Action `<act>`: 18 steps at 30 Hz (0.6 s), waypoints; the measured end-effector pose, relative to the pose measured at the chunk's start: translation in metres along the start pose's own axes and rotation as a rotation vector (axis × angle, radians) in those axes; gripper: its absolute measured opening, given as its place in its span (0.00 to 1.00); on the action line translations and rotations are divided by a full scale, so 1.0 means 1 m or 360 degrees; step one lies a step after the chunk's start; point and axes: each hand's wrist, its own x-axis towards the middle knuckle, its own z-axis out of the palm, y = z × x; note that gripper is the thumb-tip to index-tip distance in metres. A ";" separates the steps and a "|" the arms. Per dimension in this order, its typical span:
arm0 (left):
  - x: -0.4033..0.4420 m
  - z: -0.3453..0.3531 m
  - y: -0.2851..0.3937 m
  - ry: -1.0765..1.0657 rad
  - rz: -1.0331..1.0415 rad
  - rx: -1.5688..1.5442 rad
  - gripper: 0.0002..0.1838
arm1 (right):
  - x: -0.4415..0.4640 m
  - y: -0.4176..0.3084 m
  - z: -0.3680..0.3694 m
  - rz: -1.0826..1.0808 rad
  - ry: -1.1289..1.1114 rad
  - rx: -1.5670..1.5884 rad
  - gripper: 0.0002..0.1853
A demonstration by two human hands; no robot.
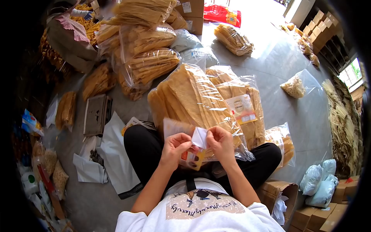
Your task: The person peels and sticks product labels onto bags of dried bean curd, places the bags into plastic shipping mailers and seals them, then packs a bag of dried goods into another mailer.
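Both hands are up over the lap, working on one printed label [176,127]. Left hand [174,150]: thumb and fingers closed in a pinch on the label, other fingers curled. Right hand [221,144]: thumb and index pinched shut on the right edge of the white flap [199,137]. Flap sits between the hands, at 2 o'clock from the left one, 9 to 10 from the right. Label's printed parts show above and below the left fingertips; print blurred. Big clear bag [195,98] of tan strips lies just beyond the hands at 12 o'clock, filling most of the space there. Labelled bag [257,129] is beside it at 2, small labelled bag [286,144] at 3 by the right knee. Open carton [272,189] with white paper inside at 4. White sheets [118,154] on the floor [92,193] at 9. Stacked bags [148,63] at 11. Co-worker [69,42] well apart at 10 to 11.
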 end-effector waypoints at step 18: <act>-0.031 -0.012 0.068 0.0040 0.0875 0.1435 0.12 | -0.020 -0.089 -0.023 -0.0618 -0.0730 -0.0740 0.07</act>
